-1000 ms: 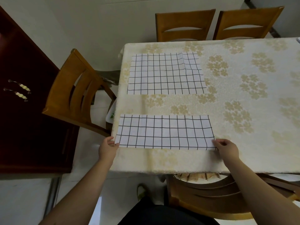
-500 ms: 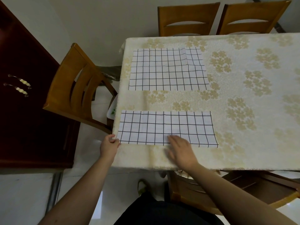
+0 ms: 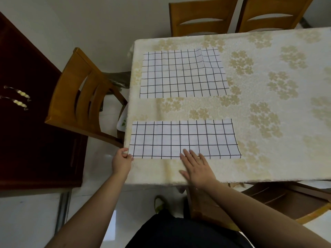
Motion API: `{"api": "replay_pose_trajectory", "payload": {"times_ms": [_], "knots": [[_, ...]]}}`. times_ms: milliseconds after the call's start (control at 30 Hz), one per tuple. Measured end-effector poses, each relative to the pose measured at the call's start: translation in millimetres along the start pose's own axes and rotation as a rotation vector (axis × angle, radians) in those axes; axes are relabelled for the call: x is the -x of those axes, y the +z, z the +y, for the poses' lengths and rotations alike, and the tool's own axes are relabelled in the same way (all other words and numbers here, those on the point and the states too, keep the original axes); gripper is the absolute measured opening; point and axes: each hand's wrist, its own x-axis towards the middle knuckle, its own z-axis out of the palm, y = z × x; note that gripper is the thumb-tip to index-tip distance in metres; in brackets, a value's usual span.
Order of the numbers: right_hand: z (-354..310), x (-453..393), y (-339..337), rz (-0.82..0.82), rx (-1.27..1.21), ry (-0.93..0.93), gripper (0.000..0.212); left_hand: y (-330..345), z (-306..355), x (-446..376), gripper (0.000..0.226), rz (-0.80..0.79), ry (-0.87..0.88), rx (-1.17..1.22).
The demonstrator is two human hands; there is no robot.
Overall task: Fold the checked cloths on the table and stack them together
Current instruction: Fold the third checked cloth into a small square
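Right hand gone from the near right corner of the long, narrow folded white cloth with black checks, where it sat a second ago. Now flat at the middle of that cloth's near edge, fingers straight, tips just over the hem, palm on the counter. Barely shifted from half a second ago.

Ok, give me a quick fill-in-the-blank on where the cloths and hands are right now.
1. The left hand pinches the near cloth at its near-left ____.
2. The right hand lies ____ with straight fingers on that cloth's near edge.
3. The far cloth is touched by ____ hand.
4. The chair at the table's left end is made of ____.

Missing words: corner; flat; neither; wood
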Motion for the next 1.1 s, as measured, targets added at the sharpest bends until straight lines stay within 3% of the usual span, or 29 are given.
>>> {"api": "replay_pose_trajectory", "payload": {"times_ms": [367,567,667,900,1100], "knots": [[76.4,47.1,2.7,0.008,-0.067,0.303,0.073,1.4,3.3,3.4,0.029,-0.023,-0.012,-0.01],[78.9,54.0,1.3,0.03,-0.146,0.501,0.077,3.3,11.1,8.9,0.033,-0.028,-0.019,-0.024],[62.4,45.4,-6.2,0.074,-0.199,0.422,0.072,3.4,17.2,15.0,0.036,-0.005,0.004,-0.055],[6.4,9.9,-18.5,0.069,-0.205,-0.001,0.076,-0.2,40.2,31.6,0.031,0.072,0.078,-0.008],[-11.5,-5.8,-16.0,-0.002,-0.188,-0.027,0.078,2.9,65.2,49.9,0.016,0.027,0.164,0.162]]}}
